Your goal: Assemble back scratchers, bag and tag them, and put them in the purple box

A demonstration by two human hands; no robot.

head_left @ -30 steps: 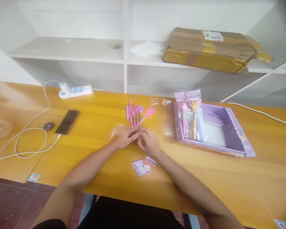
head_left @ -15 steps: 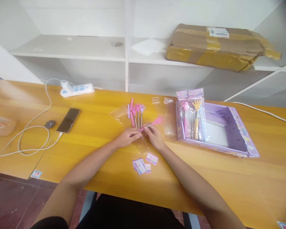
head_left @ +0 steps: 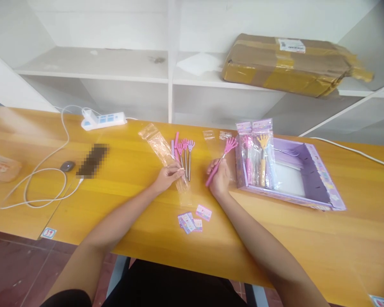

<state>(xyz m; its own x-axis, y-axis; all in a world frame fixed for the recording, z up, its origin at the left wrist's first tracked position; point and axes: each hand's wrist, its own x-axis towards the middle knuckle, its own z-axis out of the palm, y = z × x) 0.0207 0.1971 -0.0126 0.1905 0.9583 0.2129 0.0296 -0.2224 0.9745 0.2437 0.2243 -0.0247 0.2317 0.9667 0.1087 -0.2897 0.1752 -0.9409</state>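
Note:
My left hand (head_left: 168, 175) pinches a clear plastic bag (head_left: 158, 143) that slants up and to the left. In my right hand (head_left: 220, 177) is a pink back scratcher (head_left: 213, 172), its hand-shaped head pointing up and to the right. Between my hands lie several back scratcher heads on metal rods (head_left: 185, 160), pink and purple, with pink and purple handle sleeves (head_left: 176, 143) beside them. Small printed cards (head_left: 188, 222) lie nearer to me, overlapping in part.
At right a purple cardboard display box (head_left: 320, 170) has bagged back scratchers (head_left: 263, 162) leaning on its left side. More clear bags (head_left: 209, 135) lie behind my right hand. A blurred phone (head_left: 92, 161), mouse (head_left: 67, 166) and power strip (head_left: 104, 120) are at left. A taped carton (head_left: 284, 64) sits on the shelf.
My hands have parted. The right one has drawn the pink back scratcher to the right and tilted it upward; the left one has let go of it and lifted the clear bag.

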